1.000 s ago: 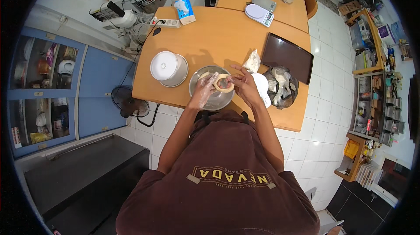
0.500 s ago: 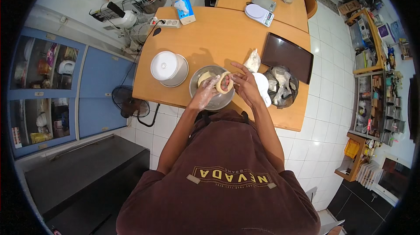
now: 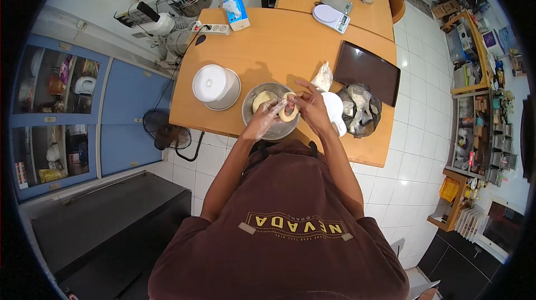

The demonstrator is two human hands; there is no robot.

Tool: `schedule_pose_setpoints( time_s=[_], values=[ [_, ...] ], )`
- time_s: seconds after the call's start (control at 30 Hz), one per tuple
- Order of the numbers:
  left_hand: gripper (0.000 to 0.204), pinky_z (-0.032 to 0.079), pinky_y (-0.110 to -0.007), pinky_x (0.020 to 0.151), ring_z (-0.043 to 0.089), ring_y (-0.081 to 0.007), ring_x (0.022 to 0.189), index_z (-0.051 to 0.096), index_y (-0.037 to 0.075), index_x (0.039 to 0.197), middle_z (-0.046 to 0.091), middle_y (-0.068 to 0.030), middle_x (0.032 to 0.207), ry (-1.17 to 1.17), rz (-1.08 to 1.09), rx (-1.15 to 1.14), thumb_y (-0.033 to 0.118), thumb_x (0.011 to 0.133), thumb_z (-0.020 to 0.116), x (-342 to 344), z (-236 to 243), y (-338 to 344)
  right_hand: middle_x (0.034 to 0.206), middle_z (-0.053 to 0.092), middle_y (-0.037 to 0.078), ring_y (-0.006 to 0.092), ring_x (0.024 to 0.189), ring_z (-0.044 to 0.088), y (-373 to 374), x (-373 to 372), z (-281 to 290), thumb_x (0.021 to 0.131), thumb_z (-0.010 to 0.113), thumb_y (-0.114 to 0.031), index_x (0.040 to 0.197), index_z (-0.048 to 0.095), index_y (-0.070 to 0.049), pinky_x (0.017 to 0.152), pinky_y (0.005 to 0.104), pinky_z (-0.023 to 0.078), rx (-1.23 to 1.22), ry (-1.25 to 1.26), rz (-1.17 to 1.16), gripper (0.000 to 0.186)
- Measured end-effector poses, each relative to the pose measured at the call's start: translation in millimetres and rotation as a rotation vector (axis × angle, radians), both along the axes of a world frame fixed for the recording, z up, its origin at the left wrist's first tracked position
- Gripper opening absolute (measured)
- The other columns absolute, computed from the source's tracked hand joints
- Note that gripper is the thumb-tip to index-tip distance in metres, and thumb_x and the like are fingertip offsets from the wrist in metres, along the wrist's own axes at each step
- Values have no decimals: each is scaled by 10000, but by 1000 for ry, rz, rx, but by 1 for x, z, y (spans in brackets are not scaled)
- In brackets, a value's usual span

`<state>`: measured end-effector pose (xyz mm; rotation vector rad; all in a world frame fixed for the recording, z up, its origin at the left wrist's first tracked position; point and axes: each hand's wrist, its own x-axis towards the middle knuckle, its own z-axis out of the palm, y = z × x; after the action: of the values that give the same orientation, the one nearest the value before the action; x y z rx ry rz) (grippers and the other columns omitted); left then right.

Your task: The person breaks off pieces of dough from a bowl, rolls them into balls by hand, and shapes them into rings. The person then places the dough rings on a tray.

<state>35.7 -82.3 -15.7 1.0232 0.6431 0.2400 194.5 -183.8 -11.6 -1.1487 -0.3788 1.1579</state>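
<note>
A ring of pale dough (image 3: 288,114) is held up between my two hands, over the right side of a metal bowl (image 3: 248,118). My left hand (image 3: 264,118), dusted white, grips the ring's left side with its fingers. My right hand (image 3: 314,111) pinches the upper right side, with its index finger lifted off. Inside the bowl, left of my fingers, lies a lump of pale dough (image 3: 260,99), partly hidden by my left hand.
Left of the bowl stands a white lidded tub (image 3: 211,84). To the right are a white round lid-like object (image 3: 334,107), a flour bag (image 3: 322,78), a black plastic bag (image 3: 365,121) and a dark tray (image 3: 365,68). Scales (image 3: 330,17) and a tissue box (image 3: 237,14) sit farther back.
The dough ring has shifted slightly to the right and turned a little between my hands. My right fingers have closed in on its upper edge.
</note>
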Motion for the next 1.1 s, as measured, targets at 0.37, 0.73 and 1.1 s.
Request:
schedule_pose_setpoints(
  time_s=[0.37, 0.73, 1.1],
  values=[
    [226, 543, -284, 864, 645, -104, 984, 634, 75, 1115, 653, -8, 1009, -12, 237, -29, 294, 1072, 596, 2, 11, -5, 1081, 649, 86, 150, 1012, 663, -5, 1, 3, 931, 729, -33, 1487, 460, -53, 848, 283, 564, 72, 34, 42, 618],
    [499, 564, -367, 1000, 639, -179, 1164, 520, -1, 1424, 596, -106, 1332, 106, 85, 173, 342, 1070, 600, -5, -5, 8, 1012, 687, 48, 122, 885, 669, -6, 0, -14, 927, 724, -42, 1296, 663, -11, 757, 260, 538, 16, -296, 107, 376],
    [327, 615, -355, 906, 681, -142, 985, 623, -19, 1272, 683, -58, 1111, 9, 147, 114, 220, 1050, 636, -8, -26, 10, 807, 731, 172, 182, 678, 664, -6, -10, -1, 886, 755, -78, 1137, 787, -55, 649, 326, 521, -129, -796, 21, 254]
  ],
)
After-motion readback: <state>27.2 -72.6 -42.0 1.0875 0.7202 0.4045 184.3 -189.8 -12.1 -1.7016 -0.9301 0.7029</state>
